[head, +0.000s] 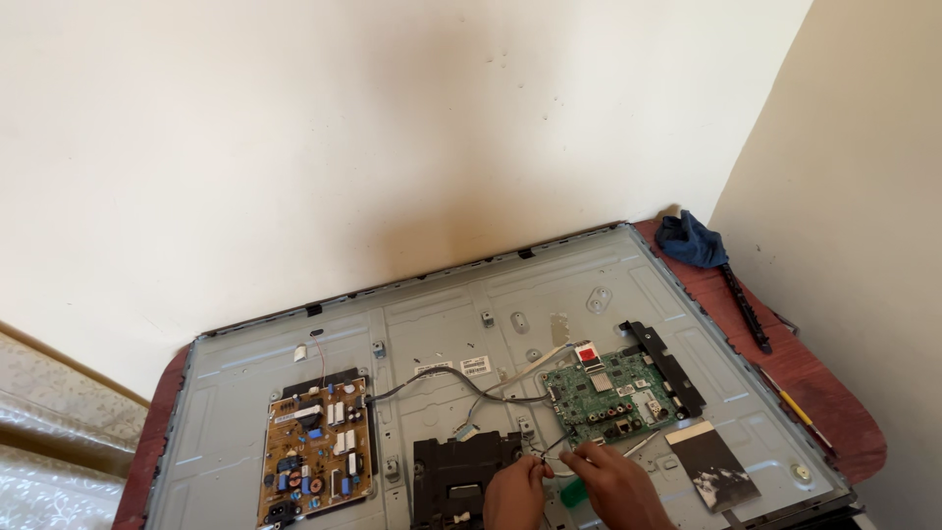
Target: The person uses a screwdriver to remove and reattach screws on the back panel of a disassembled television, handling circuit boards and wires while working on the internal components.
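A flat television lies face down with its back cover off, showing the grey metal chassis [432, 324]. My left hand [514, 494] and my right hand [613, 481] meet at the bottom middle, just below the green main board [608, 397]. Both pinch thin wires [546, 453] that run out from the board's lower left corner. A green screwdriver handle [573, 492] shows under my right hand. A brown power board [316, 451] sits at the lower left. A black plastic block [453, 476] lies left of my left hand.
The set rests on a reddish-brown table [819, 383] in a wall corner. A blue cloth [691, 240], a black strip [746, 306] and a yellow-handled tool [795, 407] lie on the table's right side. A dark card [714, 469] lies on the chassis at the right.
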